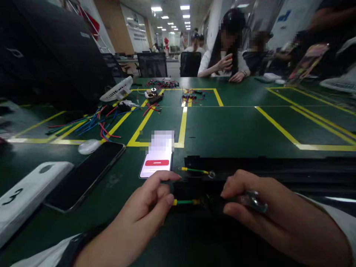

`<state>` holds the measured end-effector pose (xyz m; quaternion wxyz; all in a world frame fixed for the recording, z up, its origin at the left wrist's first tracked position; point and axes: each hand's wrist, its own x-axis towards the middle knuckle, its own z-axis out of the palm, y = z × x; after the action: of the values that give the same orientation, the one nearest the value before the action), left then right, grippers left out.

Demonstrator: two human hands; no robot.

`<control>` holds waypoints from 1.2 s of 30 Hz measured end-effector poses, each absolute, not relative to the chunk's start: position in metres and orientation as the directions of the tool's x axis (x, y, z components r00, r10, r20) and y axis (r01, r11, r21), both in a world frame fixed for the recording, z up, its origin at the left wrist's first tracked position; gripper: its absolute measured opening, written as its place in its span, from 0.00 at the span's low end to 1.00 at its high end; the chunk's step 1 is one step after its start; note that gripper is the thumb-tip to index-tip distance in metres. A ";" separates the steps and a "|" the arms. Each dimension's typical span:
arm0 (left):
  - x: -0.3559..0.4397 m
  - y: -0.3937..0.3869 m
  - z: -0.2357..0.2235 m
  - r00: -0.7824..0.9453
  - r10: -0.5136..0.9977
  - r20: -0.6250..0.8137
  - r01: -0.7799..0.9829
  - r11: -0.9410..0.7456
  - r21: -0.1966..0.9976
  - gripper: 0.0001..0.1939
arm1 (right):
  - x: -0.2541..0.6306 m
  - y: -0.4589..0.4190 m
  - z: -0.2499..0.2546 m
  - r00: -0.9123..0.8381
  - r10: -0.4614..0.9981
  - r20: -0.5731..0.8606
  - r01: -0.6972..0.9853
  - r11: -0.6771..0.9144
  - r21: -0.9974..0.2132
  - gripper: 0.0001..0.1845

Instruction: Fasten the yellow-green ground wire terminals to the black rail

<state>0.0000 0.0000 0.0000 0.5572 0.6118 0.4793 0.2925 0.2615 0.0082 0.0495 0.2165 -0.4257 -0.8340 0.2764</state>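
Note:
My left hand (147,207) is closed at the thumb, which meets the yellow end of a short green-and-yellow wire (187,202). Its index finger stretches out over a dark strip-like part. The wire's other end runs to a dark spot on the black part, where details are too dim to tell. My right hand (258,211) is wrapped round a slim tool with a shiny, clear-looking handle (253,200), perhaps a screwdriver; its tip points left towards that wire end. A second green-and-yellow wire (196,170) with a ring terminal lies just beyond, on the long black bar (267,167).
A lit phone (157,155) lies ahead of my left hand. Further left are a dark phone (86,178), a white box (30,196) and a white mouse-like object (89,147). Coloured wires (97,120) and a white fan (116,89) lie beyond. Across the table sits a person (225,48).

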 end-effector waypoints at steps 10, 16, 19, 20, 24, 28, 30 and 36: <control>0.001 0.005 -0.003 0.380 0.908 -0.175 0.196 0.106 0.975 0.14 | 0.265 0.017 0.050 -0.589 0.806 0.059 0.579 0.472 -0.665 0.01; -0.005 0.003 -0.007 0.415 0.894 -0.167 0.130 0.123 0.984 0.13 | 0.271 0.018 0.044 -0.599 0.797 0.077 0.567 0.489 -0.663 0.01; -0.005 0.004 -0.007 0.435 0.886 -0.163 0.076 0.144 0.987 0.13 | 0.276 0.018 0.042 -0.606 0.790 0.091 0.565 0.508 -0.650 0.05; -0.005 0.004 -0.007 0.436 0.885 -0.162 0.063 0.149 0.987 0.13 | 0.278 0.018 0.042 -0.610 0.786 0.097 0.565 0.518 -0.643 0.06; -0.005 0.005 -0.007 0.437 0.883 -0.169 0.074 0.152 0.986 0.13 | 0.278 0.020 0.045 -0.641 0.763 0.087 0.548 0.534 -0.644 0.05; -0.007 0.005 -0.007 0.440 0.880 -0.179 0.097 0.152 0.984 0.13 | 0.272 0.025 0.051 -0.652 0.754 0.077 0.548 0.539 -0.639 0.04; -0.007 0.005 -0.007 0.445 0.875 -0.189 0.102 0.160 0.982 0.13 | 0.270 0.026 0.052 -0.648 0.758 0.069 0.559 0.535 -0.633 0.04; -0.008 0.004 -0.010 0.441 0.883 -0.162 0.075 0.144 0.987 0.13 | 0.272 0.023 0.047 -0.615 0.785 0.078 0.586 0.521 -0.621 0.06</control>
<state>-0.0078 0.0043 -0.0097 0.6289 0.5699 0.4201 0.3213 0.2720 0.0227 0.0467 0.1774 -0.4014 -0.8537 0.2803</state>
